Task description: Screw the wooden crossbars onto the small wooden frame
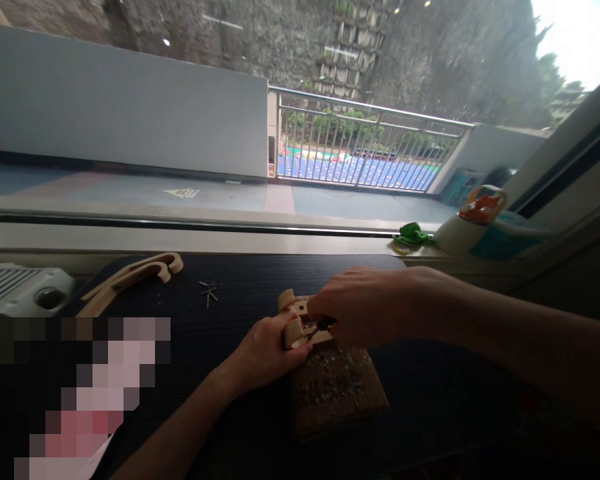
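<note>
My left hand [267,347] is closed around the near left end of a pale wooden piece [301,308], which has rounded ends and a round hole in it. My right hand [365,303] comes in from the right, its fingers wrapped round a dark-handled screwdriver [325,325]. The thin shaft points down and left at the wood; its tip is too small to make out. Under the wood lies a brown cardboard box [337,393] with dark writing and shiny tape on top. My right fingers hide part of the wooden piece.
Several small screws [209,292] lie on the dark table [240,273]. Curved wooden strips [130,273] rest at its left, near a white slotted appliance [23,290]. On the windowsill stand a green cloth-like item [413,235] and a white jug [463,227]. A pixelated patch covers the lower left.
</note>
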